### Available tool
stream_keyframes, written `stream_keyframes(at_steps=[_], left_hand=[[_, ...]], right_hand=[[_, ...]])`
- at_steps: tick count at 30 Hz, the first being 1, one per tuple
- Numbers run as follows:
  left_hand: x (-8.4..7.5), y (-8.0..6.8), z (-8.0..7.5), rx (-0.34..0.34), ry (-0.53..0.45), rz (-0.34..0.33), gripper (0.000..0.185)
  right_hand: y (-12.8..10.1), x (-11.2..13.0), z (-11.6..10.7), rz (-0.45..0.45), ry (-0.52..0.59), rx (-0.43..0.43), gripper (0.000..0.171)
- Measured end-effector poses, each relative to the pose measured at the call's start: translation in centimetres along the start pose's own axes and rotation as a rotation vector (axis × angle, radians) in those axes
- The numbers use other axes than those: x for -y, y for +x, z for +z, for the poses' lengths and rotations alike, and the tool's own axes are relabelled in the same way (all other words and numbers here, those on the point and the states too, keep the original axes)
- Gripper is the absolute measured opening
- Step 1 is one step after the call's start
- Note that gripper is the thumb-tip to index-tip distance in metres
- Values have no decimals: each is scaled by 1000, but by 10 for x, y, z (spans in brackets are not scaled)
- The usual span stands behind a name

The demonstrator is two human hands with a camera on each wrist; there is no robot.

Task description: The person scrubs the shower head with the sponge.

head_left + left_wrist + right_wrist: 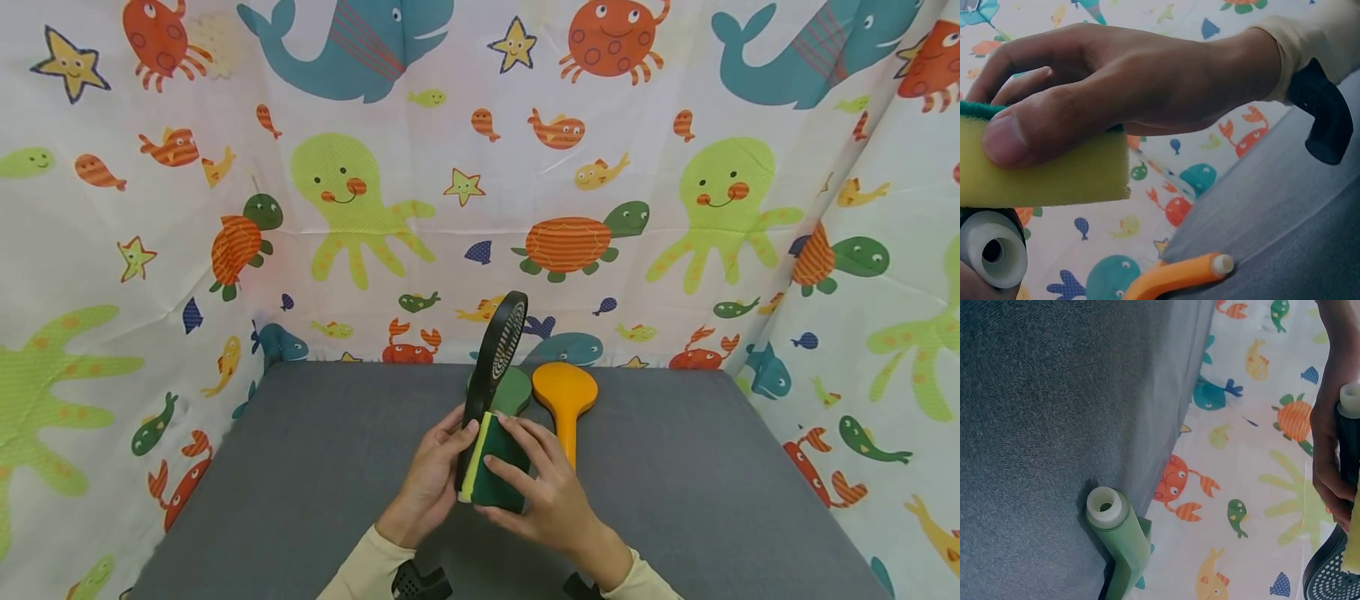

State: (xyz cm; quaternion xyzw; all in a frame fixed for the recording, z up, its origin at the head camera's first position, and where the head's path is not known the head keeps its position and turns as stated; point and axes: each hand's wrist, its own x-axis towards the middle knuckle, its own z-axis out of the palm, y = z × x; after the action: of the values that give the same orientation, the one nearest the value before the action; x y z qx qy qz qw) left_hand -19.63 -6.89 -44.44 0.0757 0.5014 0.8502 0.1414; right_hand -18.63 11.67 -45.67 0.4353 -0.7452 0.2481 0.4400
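Note:
My left hand [429, 479] grips the handle of a black hand shower head [501, 346], which stands upright with its perforated face turned to the right. In my right hand [558, 498] is a sponge [497, 442] with a yellow foam side and a dark green scouring side, held up against the shower head's handle. The left wrist view shows the right thumb pressing the yellow foam [1079, 181], just above the handle's hollow white end [1007, 256]. From the right wrist, part of the perforated face [1335, 575] is visible beyond the left hand.
Behind the hands, a green shower head [515, 390] lies on the grey table [337, 450], partly hidden by the black one. An orange shower head [565, 387] lies to its right. A curtain [450, 217] printed with sea animals hangs at the back and sides.

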Motion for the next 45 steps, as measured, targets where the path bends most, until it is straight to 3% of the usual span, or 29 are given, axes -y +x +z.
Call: stream_keyframes(at_steps=[14, 20, 35, 45], left_hand=[[3, -2, -3, 80, 0, -4, 58], [3, -3, -2, 75, 42, 7, 62], [3, -1, -3, 53, 10, 8, 58], [5, 0, -4, 34, 32, 1, 61]], right_hand=[[5, -7, -4, 17, -15, -9, 49], [6, -9, -6, 27, -24, -20, 48], [-6, 0, -3, -9, 21, 23, 48], [-1, -9, -6, -23, 18, 31, 46]])
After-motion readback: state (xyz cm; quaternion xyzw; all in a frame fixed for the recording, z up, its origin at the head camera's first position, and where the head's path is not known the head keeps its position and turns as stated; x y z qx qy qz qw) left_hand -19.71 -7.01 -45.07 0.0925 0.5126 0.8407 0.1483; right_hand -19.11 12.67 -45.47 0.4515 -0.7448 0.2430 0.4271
